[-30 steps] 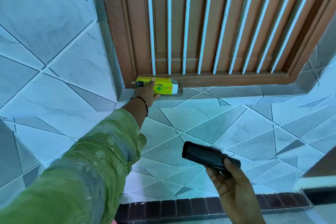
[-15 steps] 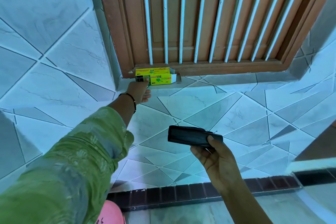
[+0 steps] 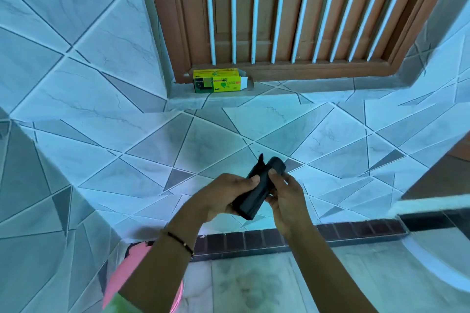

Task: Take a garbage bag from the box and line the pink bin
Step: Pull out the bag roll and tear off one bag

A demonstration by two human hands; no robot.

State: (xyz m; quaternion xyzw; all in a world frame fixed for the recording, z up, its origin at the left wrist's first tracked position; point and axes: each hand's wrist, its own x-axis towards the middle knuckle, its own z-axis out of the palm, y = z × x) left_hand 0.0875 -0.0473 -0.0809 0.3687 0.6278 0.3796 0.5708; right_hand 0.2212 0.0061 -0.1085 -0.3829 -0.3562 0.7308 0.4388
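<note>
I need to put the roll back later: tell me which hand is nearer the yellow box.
Left, narrowly. The left hand and right hand both grip the black bag roll, well below the yellow box on the sill; the box sits up and left of both.

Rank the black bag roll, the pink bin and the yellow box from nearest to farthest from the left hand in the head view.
1. Black bag roll: gripped in the left hand, with the right hand holding it too.
2. Pink bin: below the left forearm, at the lower left edge.
3. Yellow box: far off on the tiled ledge under the wooden window frame.
</note>
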